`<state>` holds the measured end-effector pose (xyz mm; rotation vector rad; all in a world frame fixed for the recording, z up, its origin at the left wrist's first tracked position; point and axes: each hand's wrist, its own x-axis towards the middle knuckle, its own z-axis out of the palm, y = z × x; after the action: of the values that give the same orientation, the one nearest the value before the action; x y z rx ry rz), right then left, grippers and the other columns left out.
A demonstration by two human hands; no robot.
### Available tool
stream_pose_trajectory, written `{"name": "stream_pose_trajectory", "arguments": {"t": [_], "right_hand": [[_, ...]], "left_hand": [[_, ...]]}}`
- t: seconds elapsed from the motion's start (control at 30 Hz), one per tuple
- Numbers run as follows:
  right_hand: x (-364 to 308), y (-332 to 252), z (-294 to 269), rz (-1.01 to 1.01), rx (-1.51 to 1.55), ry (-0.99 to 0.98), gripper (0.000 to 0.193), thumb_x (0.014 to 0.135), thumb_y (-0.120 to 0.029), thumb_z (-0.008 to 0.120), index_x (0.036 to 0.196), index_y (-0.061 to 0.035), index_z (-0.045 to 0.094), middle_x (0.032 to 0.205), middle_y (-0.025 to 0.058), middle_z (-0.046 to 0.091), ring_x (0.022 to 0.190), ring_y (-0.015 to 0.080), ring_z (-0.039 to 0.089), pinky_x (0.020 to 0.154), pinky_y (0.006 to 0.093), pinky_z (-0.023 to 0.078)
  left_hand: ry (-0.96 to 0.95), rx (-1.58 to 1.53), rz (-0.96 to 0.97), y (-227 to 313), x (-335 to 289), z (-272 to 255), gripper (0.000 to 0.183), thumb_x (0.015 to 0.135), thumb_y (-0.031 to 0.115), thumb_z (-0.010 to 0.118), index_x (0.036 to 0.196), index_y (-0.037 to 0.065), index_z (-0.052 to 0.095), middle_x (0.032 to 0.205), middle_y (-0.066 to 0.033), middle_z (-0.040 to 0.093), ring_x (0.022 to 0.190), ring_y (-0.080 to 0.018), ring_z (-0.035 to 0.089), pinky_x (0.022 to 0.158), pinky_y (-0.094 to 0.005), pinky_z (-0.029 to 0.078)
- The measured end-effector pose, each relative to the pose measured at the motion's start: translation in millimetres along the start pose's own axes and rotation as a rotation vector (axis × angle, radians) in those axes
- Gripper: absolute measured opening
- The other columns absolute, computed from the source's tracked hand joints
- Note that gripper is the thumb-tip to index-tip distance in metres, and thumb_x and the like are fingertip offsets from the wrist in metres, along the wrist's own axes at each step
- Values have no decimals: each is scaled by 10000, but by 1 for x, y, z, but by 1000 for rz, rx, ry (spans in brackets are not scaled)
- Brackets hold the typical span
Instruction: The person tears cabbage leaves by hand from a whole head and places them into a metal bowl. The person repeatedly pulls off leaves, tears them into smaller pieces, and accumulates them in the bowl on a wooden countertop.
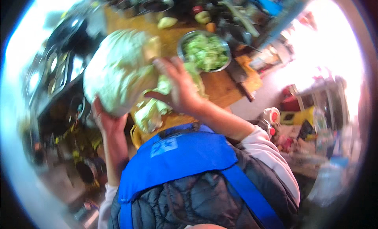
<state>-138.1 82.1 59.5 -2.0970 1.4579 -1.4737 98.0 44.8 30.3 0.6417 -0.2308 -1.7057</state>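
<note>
In the head view, the left hand point(105, 119) cradles a big pale-green cabbage point(118, 69) from beneath, fingers clamped under its near end, lifting it above the wooden table point(222, 89). The right hand point(179, 89) lies against its right flank, fingers spread on loose outer leaves point(151, 113) hanging below. This looks like the leaf-stripping step; the next pull would call for a firm hold underneath while a leaf is peeled away. The head's long axis runs from near-left to far-right, tilted. A steel bowl of chopped greens point(204, 51) sits just right, farther off.
</note>
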Motion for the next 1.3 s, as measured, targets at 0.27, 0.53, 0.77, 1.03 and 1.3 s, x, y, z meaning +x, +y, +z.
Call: {"name": "stream_pose_trajectory", "arguments": {"t": [0.27, 0.53, 0.77, 1.03, 1.3], "right_hand": [[36, -26, 0, -90, -179, -23, 650, 607, -253, 908, 1177, -83, 646, 1121, 190, 508, 1041, 371, 527, 846, 431, 496], [33, -16, 11, -383, -211, 82, 400, 632, -51, 839, 1012, -101, 723, 913, 53, 560, 814, 238, 561, 685, 349, 473], [2, -27, 26, -502, 129, -155, 289, 712, 10, 708, 989, -71, 723, 926, 91, 616, 783, 262, 614, 648, 348, 512], [-25, 30, -3, 117, 57, -484, 286, 780, -39, 752, 1056, -66, 683, 961, 97, 604, 741, 225, 629, 654, 346, 524], [28, 27, -26, 464, 260, -332, 587, 858, -459, 738, 1234, -29, 604, 1152, 139, 656, 983, 261, 680, 835, 363, 535]], "left_hand": [[-108, -213, -221, -14, 0, 12, 609, 953, 422, 530, 1428, 56, 420, 1345, -176, 563, 1204, -363, 579, 990, -555, 486], [-74, -240, -194, -17, -3, 16, 623, 930, 423, 570, 1406, 41, 445, 1334, -181, 569, 1201, -343, 584, 1036, -528, 470], [-33, -237, -152, -15, 2, 15, 607, 946, 413, 559, 1417, 49, 439, 1355, -165, 558, 1222, -339, 571, 1037, -534, 472], [-80, -419, -240, 1, 9, 5, 629, 944, 402, 581, 1444, 73, 389, 1406, -179, 498, 1273, -377, 521, 1054, -580, 448], [-153, -305, -181, -9, 7, -10, 616, 941, 356, 596, 1442, 51, 411, 1416, -183, 506, 1296, -348, 512, 1088, -563, 423]]}}
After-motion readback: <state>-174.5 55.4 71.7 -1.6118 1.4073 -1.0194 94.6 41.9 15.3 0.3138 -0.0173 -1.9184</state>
